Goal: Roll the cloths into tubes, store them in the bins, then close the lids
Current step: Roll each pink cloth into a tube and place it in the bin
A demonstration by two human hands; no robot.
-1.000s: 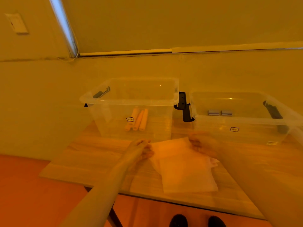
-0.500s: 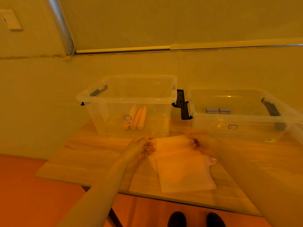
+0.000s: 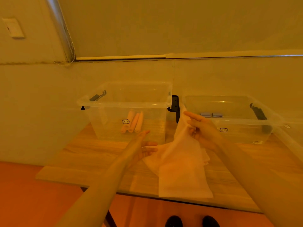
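Right hand [image 3: 200, 128] pinching the cloth [image 3: 182, 163] corner, lifted above the table [image 3: 91, 158]; left hand [image 3: 144, 145] spread wide beside it. Could slip off the near edge (much already overhanging) if tugged unevenly.

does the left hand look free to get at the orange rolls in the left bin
Probably yes: the left hand is open and holds nothing, just in front of the left bin, which has no lid on. The orange rolls lie uncovered on its floor.

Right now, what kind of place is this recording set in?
Probably an ordinary indoor room: a wooden table against the wall, a wall switch, a window blind cord, and two clear bins.
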